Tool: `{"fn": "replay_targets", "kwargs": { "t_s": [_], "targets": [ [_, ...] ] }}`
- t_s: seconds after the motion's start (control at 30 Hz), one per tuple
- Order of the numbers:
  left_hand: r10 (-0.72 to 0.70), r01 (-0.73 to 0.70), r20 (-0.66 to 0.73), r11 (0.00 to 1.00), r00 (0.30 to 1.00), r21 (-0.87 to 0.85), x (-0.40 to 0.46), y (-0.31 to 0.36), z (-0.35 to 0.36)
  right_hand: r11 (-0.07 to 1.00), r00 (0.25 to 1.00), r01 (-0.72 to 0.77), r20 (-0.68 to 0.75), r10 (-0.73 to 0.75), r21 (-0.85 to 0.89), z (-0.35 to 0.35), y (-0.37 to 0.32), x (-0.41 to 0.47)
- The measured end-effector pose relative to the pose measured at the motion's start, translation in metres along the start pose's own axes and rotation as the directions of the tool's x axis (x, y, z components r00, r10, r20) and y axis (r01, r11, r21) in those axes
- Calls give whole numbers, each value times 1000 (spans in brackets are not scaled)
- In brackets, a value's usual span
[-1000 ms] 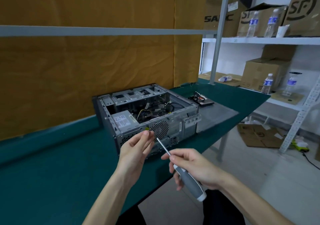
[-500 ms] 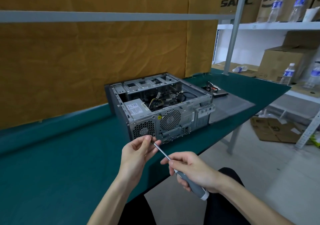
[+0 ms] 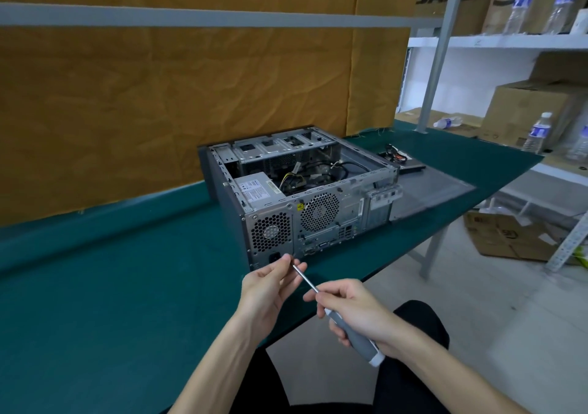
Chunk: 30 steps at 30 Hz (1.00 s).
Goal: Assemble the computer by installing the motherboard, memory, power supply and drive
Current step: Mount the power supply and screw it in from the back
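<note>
An open grey computer case (image 3: 318,213) lies on the green table (image 3: 111,286), its rear panel with two fan grilles facing me. A silver power supply (image 3: 254,189) sits in its near-left corner, with cables behind it. My right hand (image 3: 353,312) grips the grey handle of a screwdriver (image 3: 356,334). Its shaft points up and left to my left hand (image 3: 270,286), whose fingertips pinch the tip just in front of the case's lower rear edge. Whether a screw sits at the tip is hidden.
A drive (image 3: 401,162) with cables lies on the table behind the case, beside the grey side panel (image 3: 429,194). Shelves on the right hold cardboard boxes (image 3: 528,111) and water bottles (image 3: 537,132). A flattened box (image 3: 509,235) lies on the floor.
Both hands with the screwdriver have dropped lower against the case's rear panel, from the fan grille to the bottom edge. The view has shifted, so the case sits higher and further right.
</note>
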State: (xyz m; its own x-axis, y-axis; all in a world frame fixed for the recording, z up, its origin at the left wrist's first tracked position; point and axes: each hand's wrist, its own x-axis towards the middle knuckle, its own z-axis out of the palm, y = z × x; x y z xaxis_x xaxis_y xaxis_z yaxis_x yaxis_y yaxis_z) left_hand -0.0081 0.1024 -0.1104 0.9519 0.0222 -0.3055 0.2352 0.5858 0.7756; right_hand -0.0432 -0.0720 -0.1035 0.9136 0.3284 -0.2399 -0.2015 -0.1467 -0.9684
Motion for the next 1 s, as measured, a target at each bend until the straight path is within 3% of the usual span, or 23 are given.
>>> {"fn": "replay_targets", "kwargs": {
  "t_s": [0.1,0.33,0.6,1.0],
  "targets": [
    [4,-1,-65,999,998,45,6,-12,3,998,996,-60,-67,58,-32,5,3,3],
    [-36,35,-51,999,998,-10,16,-17,-2,990,981,-125,-156,113,-66,17,8,17],
    [-97,103,-55,988,994,111,19,-17,5,967,954,-239,-165,251,89,18,-1,26],
    [-50,66,-96,984,994,168,26,-18,1,955,945,-296,-145,293,-1,15,-17,34]
  ]
}}
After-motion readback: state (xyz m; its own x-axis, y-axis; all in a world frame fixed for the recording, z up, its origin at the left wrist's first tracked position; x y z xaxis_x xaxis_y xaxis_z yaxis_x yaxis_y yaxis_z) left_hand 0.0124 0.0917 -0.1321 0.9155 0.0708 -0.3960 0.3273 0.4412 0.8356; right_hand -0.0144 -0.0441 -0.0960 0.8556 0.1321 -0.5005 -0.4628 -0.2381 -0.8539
